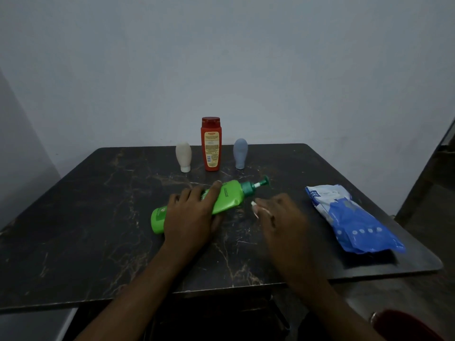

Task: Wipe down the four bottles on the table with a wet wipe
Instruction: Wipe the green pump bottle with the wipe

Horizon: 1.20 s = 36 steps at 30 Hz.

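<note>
Your left hand wrapped around green pump bottle, bottle tilted, pump end toward far right, over dark marble table. Your right hand pinching small white wipe just beside bottle shoulder. Cream bottle, red bottle, grey bottle upright in row at far edge. Blue wipe pack lying at right.

Scene was dim, light flat and cool, source not visible. Wall read grey-blue, darker toward left and right edges. Dark marble table carried faint sheen at far centre, no hard glare. Soft shadow lay under near end of blue wipes pack. Wide-angle lens bowed table edges. Near corners were murky; fine label print unreadable, image slightly soft throughout.
</note>
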{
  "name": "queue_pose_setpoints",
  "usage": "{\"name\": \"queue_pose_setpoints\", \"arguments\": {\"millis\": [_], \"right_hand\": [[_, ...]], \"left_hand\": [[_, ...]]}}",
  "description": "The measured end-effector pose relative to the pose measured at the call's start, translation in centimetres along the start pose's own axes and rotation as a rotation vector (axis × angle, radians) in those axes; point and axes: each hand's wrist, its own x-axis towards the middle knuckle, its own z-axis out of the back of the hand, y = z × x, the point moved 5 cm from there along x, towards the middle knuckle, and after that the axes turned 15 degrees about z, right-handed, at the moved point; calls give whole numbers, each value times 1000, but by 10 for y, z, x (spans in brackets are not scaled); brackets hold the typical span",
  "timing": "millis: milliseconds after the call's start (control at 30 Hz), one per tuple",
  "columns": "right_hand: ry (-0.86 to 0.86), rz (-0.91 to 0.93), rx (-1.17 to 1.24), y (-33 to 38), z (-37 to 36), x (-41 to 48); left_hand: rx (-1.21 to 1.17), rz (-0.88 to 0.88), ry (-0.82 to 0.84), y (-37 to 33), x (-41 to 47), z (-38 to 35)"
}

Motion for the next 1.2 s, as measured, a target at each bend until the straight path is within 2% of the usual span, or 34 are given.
{"name": "queue_pose_setpoints", "arguments": {"millis": [67,133,200,267,367,467,667,833,1100,1200], "right_hand": [[-157,-396,401,-24,-5,-7],[-202,-671,863,-39,-22,-6],[-186,-762,1143,-43,-34,4],[-121,-672,1274,-43,-38,19],[-11,-417,1312,-38,-32,35],[15,-347,1285,-40,-30,32],[-148,-503,1298,-40,-34,10],[-288,-647,1442,-28,-37,-4],[-486,-949,1509,-14,-41,-11],[-414,-933,1519,1,-39,-11]], "left_hand": [[-38,15,-22,2,-1,2],[-74,-20,-38,1,-3,3],[-94,-83,-40,-3,-6,3],[-116,-121,-41,-4,-8,3],[-166,-133,-40,-2,-7,6],[-171,-159,-28,-4,-7,5],[-144,-123,0,-4,-5,4],[-104,-83,4,-2,-2,0],[-25,-82,-8,-5,-3,-2],[-27,-43,-21,-2,-1,-2]]}}
